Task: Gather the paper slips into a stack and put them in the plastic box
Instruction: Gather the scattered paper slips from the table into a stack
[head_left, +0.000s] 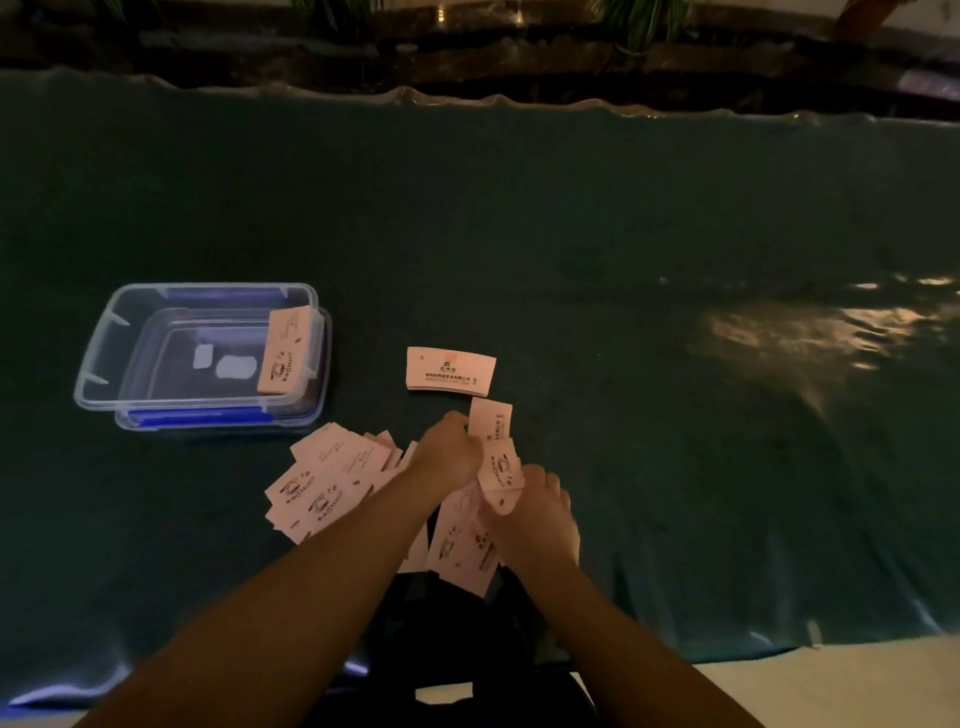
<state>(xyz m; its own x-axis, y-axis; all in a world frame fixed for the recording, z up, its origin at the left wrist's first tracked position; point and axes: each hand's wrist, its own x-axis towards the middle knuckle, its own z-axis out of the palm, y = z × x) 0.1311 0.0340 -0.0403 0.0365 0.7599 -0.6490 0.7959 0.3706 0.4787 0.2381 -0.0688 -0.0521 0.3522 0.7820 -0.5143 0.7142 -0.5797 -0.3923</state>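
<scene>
Several pale printed paper slips (324, 480) lie fanned out on the dark green cloth near the front edge, more under my hands (462, 551). A neat stack of slips (450, 368) rests a little farther away. My left hand (449, 452) pinches a slip (491, 418), and my right hand (535, 512) holds another slip (501, 475) beside it. The clear plastic box (104, 364) sits to the left, with one stack of slips (285, 348) leaning against its right inner wall.
The box rests on its clear lid with blue clips (197, 415). The green cloth (623, 234) covers the whole table, its far edge wavy against dark stone and plants. A dark seat or garment shows at the front edge, between my forearms.
</scene>
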